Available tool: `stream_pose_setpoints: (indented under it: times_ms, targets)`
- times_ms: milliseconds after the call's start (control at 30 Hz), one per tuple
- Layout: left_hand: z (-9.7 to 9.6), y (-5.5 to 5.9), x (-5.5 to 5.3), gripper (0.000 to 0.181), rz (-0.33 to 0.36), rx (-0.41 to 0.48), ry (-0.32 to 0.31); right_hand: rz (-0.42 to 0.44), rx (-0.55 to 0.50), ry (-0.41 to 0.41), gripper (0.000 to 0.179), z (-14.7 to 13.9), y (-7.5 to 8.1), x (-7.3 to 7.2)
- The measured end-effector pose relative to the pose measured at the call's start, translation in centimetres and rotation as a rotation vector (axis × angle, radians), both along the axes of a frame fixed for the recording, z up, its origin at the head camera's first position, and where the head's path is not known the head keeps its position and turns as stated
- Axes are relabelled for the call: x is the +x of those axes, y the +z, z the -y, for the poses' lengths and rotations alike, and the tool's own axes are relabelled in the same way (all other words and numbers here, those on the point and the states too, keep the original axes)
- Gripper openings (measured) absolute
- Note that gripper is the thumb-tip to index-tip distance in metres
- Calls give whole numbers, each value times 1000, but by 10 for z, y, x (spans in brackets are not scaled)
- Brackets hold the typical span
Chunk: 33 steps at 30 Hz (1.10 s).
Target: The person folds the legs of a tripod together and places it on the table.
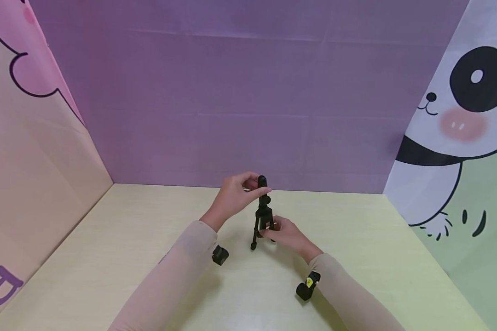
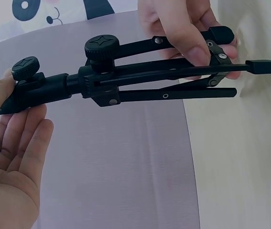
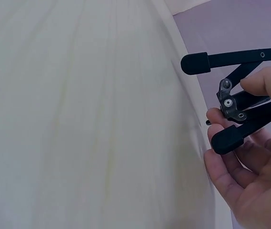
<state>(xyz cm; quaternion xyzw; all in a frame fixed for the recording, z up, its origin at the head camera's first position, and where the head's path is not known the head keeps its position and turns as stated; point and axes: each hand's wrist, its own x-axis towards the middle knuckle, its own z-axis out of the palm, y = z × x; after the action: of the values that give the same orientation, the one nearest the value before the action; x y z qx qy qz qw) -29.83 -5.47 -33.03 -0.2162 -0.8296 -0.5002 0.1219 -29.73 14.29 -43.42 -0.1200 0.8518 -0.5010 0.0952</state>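
A small black tripod [image 1: 263,212] stands upright near the middle of the table, its legs only slightly spread. My left hand [image 1: 237,195] grips its top part between thumb and fingers, beside a round knob [image 2: 25,68]. Lower down, my right hand [image 1: 289,234] pinches the tripod among its legs, close to the metal hinge bracket [image 3: 228,101] of the centre brace. In the right wrist view, a rubber-tipped leg [image 3: 228,140] lies in front of the curled fingers. A larger knob [image 2: 102,46] sits at the shoulder where the legs join.
The pale wooden table [image 1: 157,276] meets a purple backdrop [image 1: 248,92] behind the tripod. Printed panels flank it, with a panda [image 1: 472,138] on the right one. Small black wrist cameras hang at both sleeves, the left one [image 1: 220,255] close to the table.
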Motion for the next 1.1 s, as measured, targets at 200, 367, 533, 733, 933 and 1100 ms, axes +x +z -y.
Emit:
stream_pose_setpoints:
  times_ms: [200,367,533,733,933,1100]
  targets:
    - [3,3,1,34,10,5,11,-10,20,-13,30,-3,2,1]
    - [7,4,3,28,14,43,18,-9,-16,-36,31,-7,4,2]
    - [10,3,4,28,25,54,25,-15,-28,-34,30,-11,5,3]
    - [16,2,5,28,32,64,56,-4,-61,-27,28,-17,9,5]
    - [22,-2,4,26,18,79,72,1,-88,-31,27,-21,12,6]
    - [28,-8,2,27,24,99,75,4,-98,-45,27,-26,13,7]
